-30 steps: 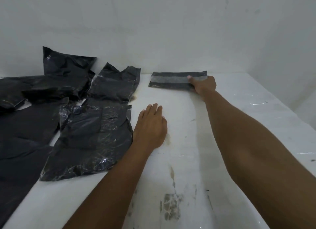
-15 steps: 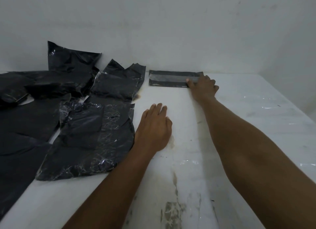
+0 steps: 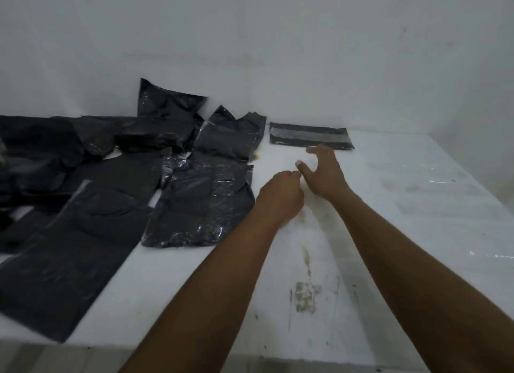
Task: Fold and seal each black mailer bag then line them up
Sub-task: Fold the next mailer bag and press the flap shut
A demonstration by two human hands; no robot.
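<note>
Near folded mailer [image 3: 311,136], right grip [image 3: 324,175] splayed

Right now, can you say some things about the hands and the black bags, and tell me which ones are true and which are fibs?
1. The folded bag lies at the far side of the table, close to the wall. True.
2. The right hand grips the folded bag. False: its fingers are spread, it holds nothing, and it sits just on the near side of the bag.
3. The left hand has curled fingers with nothing seen in them. True.
4. The unfolded bags lie to the right of both hands. False: they lie to the left.
5. A pale strip runs along the folded bag. True.
</note>
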